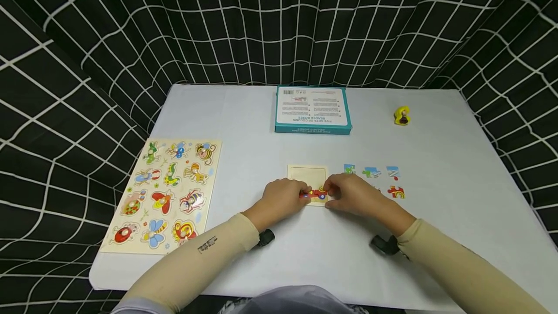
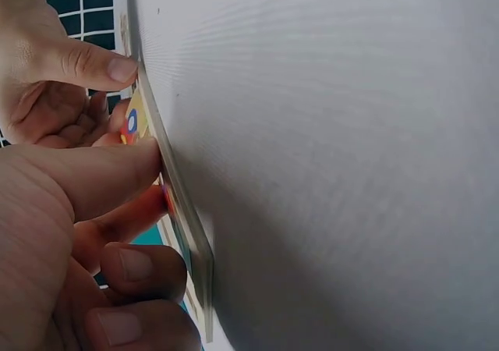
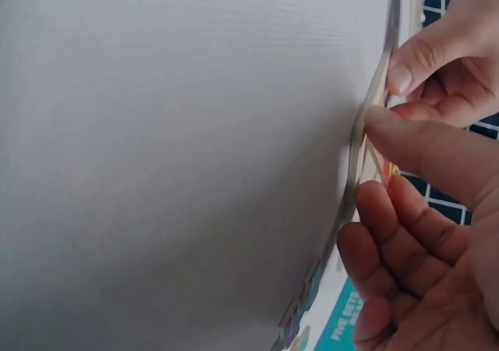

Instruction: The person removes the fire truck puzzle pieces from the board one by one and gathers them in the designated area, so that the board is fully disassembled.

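Note:
A small pale wooden puzzle tray [image 1: 307, 173] lies between both hands. Red, yellow and blue puzzle pieces [image 1: 318, 194] form a strip along its near side. My left hand [image 1: 281, 197] pinches the left end of that strip between thumb and forefinger. At the strip's right end my right hand [image 1: 355, 195] holds a piece with thumb and forefinger. In the left wrist view, both thumbs rest at the near edge of the tray [image 2: 183, 203]. The right wrist view shows the right hand's other fingers [image 3: 413, 249] loosely bent; its piece is mostly hidden.
Several loose puzzle pieces [image 1: 371, 172] lie right of the tray, partly behind the right hand. A teal-and-white box [image 1: 312, 105] stands at the back. On the left is a knobbed insect puzzle board [image 1: 170, 197]. A small yellow object [image 1: 401, 115] sits at the back right.

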A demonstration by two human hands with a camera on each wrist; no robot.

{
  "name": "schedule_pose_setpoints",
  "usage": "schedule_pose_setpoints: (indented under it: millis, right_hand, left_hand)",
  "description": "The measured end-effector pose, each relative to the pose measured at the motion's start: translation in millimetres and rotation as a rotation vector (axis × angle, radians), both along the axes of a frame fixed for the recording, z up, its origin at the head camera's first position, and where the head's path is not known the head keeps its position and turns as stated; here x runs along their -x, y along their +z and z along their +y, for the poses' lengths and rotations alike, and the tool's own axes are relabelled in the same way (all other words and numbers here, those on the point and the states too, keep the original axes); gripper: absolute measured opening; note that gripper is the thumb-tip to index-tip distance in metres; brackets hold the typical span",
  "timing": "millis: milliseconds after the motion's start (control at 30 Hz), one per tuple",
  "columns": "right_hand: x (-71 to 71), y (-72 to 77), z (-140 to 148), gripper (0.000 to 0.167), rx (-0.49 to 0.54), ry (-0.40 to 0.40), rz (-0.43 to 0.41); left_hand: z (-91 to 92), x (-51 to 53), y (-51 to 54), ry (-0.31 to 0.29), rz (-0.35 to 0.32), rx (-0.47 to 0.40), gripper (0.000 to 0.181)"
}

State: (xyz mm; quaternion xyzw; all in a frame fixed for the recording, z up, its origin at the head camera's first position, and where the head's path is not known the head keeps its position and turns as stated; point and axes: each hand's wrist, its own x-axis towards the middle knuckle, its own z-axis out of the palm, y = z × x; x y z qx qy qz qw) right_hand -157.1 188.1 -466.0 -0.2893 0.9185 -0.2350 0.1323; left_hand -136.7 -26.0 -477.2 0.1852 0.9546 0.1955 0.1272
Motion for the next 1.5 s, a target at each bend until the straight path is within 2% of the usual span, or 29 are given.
schedule_pose_setpoints:
  millis: [300,433,533,700,800,933,1067,1300,1500]
  right_hand:
    - [-2.9,2.0,-6,0.029,0.028,-0.029,0.027]
    - [-3.0,4.8,1,0.029,0.024,-0.03,0.044]
    - [-2.0,8.4,22,0.027,0.03,-0.025,0.02]
    - [-5.0,15.8,83,0.029,0.029,-0.017,-0.144]
    - [-7.6,19.0,118,0.032,0.013,-0.06,-0.227]
    - [-9.8,18.0,150,0.036,-0.043,-0.127,-0.264]
    - [-12.5,15.1,165,0.037,-0.068,-0.158,-0.27]
    - [-18.4,11.1,176,0.036,-0.096,-0.201,-0.242]
    - [-17.8,8.3,173,0.038,-0.12,-0.201,-0.232]
  left_hand:
    - [-0.9,-1.4,1.3,0.014,-0.006,-0.015,0.03]
    - [-1.7,-2.6,2.0,0.022,-0.01,-0.026,0.03]
    - [-2.7,-2.3,1.4,0.024,-0.007,-0.043,0.029]
    - [-5.3,-1.6,-0.4,0.031,-0.047,-0.085,0.026]
    - [-7.2,-0.6,-4.0,0.038,-0.06,-0.101,0.025]
    - [-8.9,2.0,-8.1,0.036,-0.072,-0.135,0.022]
    - [-9.1,3.6,-8.8,0.034,-0.096,-0.179,0.019]
    - [-5.5,2.0,-8.9,0.032,-0.15,-0.233,0.02]
    - [-6.5,2.2,-9.5,0.059,-0.124,-0.213,0.025]
